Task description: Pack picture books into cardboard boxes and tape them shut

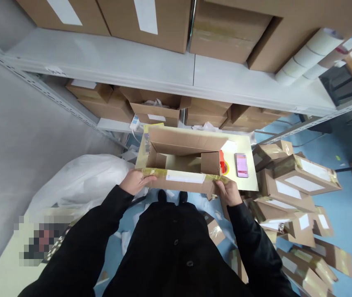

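A long cardboard box [188, 138] stands open on a small pale yellow table [245, 144], right in front of me. Its front flap carries a white label [185, 177] and strips of yellowish tape. My left hand [136, 181] grips the left end of that flap, thumb on top. At the flap's right end, my right hand [229, 192] holds on in the same way. Between the flaps, the box's inside shows no contents. Close to its right end lies a red tape dispenser [222, 161], partly hidden by the box. A lit phone [242, 165] lies farther right.
Grey shelving [117, 55] with cardboard boxes rises behind the table, with label rolls [310, 53] at upper right. Taped parcels [308, 175] are piled on the right, some on the blue floor. A big white plastic bag [83, 179] bulges at left, above a keyboard [57, 243].
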`<state>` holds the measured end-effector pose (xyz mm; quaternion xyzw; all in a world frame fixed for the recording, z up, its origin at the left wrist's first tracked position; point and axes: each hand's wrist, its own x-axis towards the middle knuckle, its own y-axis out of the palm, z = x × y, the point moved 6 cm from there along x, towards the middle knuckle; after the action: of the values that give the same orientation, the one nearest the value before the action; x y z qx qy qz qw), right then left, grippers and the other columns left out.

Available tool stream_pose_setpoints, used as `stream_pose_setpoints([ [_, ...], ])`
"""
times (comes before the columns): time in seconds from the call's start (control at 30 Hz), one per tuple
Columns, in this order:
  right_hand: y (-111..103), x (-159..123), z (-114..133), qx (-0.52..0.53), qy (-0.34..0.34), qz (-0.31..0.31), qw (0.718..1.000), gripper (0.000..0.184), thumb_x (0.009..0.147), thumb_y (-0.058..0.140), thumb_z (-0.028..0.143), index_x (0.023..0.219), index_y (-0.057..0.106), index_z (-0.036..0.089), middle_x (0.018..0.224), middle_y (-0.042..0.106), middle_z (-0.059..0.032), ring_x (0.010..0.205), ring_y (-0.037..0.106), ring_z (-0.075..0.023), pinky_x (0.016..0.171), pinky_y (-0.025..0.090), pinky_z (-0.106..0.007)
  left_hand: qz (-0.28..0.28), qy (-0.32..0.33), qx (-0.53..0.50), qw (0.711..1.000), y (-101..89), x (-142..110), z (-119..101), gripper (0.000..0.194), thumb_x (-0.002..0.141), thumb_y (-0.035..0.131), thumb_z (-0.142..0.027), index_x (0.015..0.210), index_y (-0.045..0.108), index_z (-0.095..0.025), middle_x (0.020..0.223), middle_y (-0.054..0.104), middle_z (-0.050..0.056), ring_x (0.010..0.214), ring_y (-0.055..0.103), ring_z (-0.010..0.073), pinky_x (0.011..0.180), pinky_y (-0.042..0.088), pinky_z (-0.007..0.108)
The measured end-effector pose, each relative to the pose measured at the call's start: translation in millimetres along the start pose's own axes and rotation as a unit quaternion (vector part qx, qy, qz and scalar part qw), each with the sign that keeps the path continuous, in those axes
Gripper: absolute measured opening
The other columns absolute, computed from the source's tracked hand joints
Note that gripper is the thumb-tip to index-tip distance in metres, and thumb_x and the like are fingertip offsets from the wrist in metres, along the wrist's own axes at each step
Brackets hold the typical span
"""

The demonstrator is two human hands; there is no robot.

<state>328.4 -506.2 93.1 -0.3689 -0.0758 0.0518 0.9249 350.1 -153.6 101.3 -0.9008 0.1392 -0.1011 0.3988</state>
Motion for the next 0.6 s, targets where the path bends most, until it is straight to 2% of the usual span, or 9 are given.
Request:
stream_pose_setpoints([
  [0.07,5,-1,-3,-0.007,-0.006,0.004,1.000,0.043,0.090,0.039,0.051,0.076,0.066,0.021,0.071,0.064,-0.0073,0.067,0.062,-0.0228,0.064,0.051,-0.037,0.003,-0.007,0.001,1.000,9.2,-6,8,0.038,0.080,0.052,-0.056,0.072,0.072,-0.024,0.071,0.072,0.006,0.069,0.068,0.0237,0.064,0.050,0.030],
  [0.17,12,11,-5,-0.003,-0.026,0.008,1.000,0.043,0.089,0.040,0.052,0.074,0.066,0.021,0.074,0.064,-0.0073,0.072,0.062,-0.0228,0.068,0.052,-0.038,-0.043,-0.031,0.006,0.999,16.3,-1,23,0.036,0.078,0.054,-0.056,0.075,0.071,-0.023,0.072,0.071,0.007,0.077,0.068,0.0258,0.074,0.052,0.033],
  [0.33,11,19,-11,0.025,-0.022,-0.072,0.997,0.028,0.086,0.051,0.044,0.088,0.064,0.020,0.102,0.063,-0.0112,0.097,0.060,-0.0250,0.082,0.051,-0.042,-0.119,-0.040,-0.011,0.992,19.2,4,27,0.037,0.077,0.060,-0.051,0.093,0.066,-0.018,0.101,0.068,0.012,0.104,0.062,0.0271,0.096,0.046,0.039],
  [0.4,17,15,-17,0.019,0.004,-0.095,0.995,0.028,0.083,0.057,0.045,0.091,0.063,0.019,0.107,0.059,-0.0130,0.101,0.057,-0.0263,0.082,0.052,-0.044,-0.160,-0.059,-0.005,0.985,20.4,-1,27,0.048,0.074,0.066,-0.048,0.109,0.060,-0.015,0.116,0.061,0.016,0.115,0.056,0.0287,0.100,0.042,0.043],
  [0.47,27,9,-25,-0.001,0.029,-0.109,0.994,0.034,0.079,0.061,0.047,0.097,0.061,0.018,0.113,0.054,-0.0148,0.106,0.054,-0.0283,0.085,0.051,-0.047,-0.188,-0.083,0.007,0.979,25.3,-9,27,0.071,0.069,0.072,-0.044,0.127,0.047,-0.012,0.130,0.050,0.021,0.126,0.045,0.0315,0.104,0.038,0.047],
  [0.53,38,4,-30,-0.031,0.045,-0.121,0.991,0.046,0.076,0.064,0.049,0.109,0.057,0.017,0.122,0.047,-0.0166,0.116,0.048,-0.0311,0.093,0.045,-0.052,-0.192,-0.102,0.018,0.976,34.2,-15,29,0.087,0.067,0.075,-0.041,0.137,0.033,-0.010,0.141,0.036,0.026,0.136,0.030,0.0347,0.108,0.030,0.051],
  [0.6,46,2,-33,-0.059,0.055,-0.127,0.989,0.063,0.074,0.065,0.050,0.125,0.048,0.016,0.132,0.039,-0.0186,0.126,0.038,-0.0339,0.101,0.037,-0.055,-0.183,-0.126,0.018,0.975,44.1,-19,34,0.093,0.069,0.073,-0.039,0.141,0.025,-0.008,0.148,0.023,0.028,0.140,0.018,0.0364,0.111,0.024,0.054],
])
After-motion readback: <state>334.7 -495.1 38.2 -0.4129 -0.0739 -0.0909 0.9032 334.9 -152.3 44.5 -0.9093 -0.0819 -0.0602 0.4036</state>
